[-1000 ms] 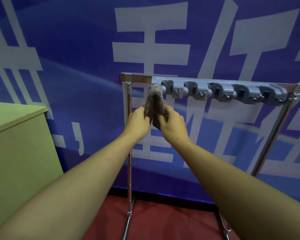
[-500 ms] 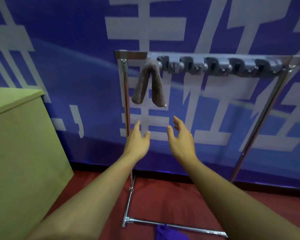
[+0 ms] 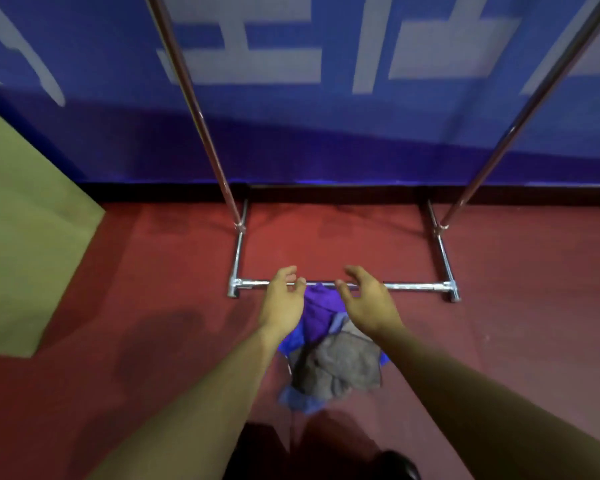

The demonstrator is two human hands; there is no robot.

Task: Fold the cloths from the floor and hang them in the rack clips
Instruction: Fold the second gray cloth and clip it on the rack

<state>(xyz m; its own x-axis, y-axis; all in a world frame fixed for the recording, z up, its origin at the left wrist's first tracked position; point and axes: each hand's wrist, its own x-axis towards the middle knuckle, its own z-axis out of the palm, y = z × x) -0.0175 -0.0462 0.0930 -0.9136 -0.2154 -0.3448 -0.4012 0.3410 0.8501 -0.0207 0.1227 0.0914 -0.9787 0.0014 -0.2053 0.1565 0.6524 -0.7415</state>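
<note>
The left hand (image 3: pixel 284 299) hangs empty with fingers spread at the left edge of the cloth heap (image 3: pixel 329 355), which lies on the red floor (image 3: pixel 153 306) just in front of the rack's base bar (image 3: pixel 413 286). The right hand (image 3: pixel 368 303) is likewise spread and empty above it. Best to pinch one cloth, the purple cloth (image 3: pixel 317 311) on top, by a corner so the grey cloth (image 3: pixel 340 368) stays behind. The rack's clips are cut off above; the heap's lower layers are hidden.

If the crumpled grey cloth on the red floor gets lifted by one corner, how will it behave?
The crumpled grey cloth lies in soft folds, so it will probably hang limp. It looks thin, likely light. It overlaps the purple cloth, which might drag along.
</note>
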